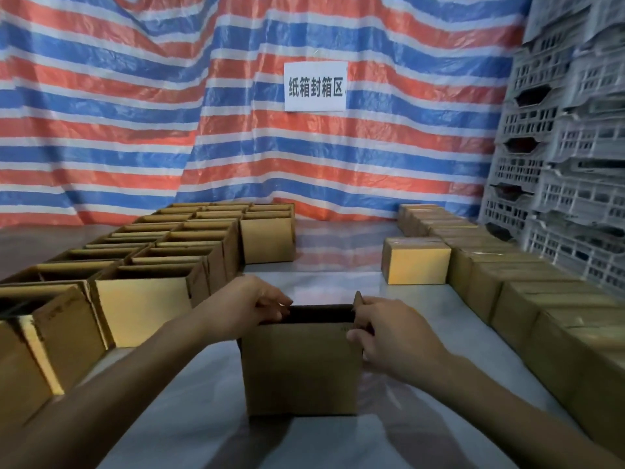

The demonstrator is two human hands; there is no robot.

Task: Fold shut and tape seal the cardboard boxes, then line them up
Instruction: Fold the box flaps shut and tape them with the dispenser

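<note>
We log one open cardboard box point(299, 367) upright on the table point(338, 245), centre, near us. Left hand point(250, 306) grips its left top edge, fingers curled over the rim; right hand point(389, 336) pinches the raised right flap point(357, 299). Open boxes point(145, 299) stand in rows at left; sealed boxes point(507, 275) line the right, beside stacked grey crates point(568, 164)

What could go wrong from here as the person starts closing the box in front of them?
1. The left hand and right hand grip only the top edges of the middle box; pressing in could slide or tilt it on the glossy table cover.
2. No tape is in view, so folded flaps might spring open when released.
3. The left forearm passes near the open boxes and could nudge them.
</note>
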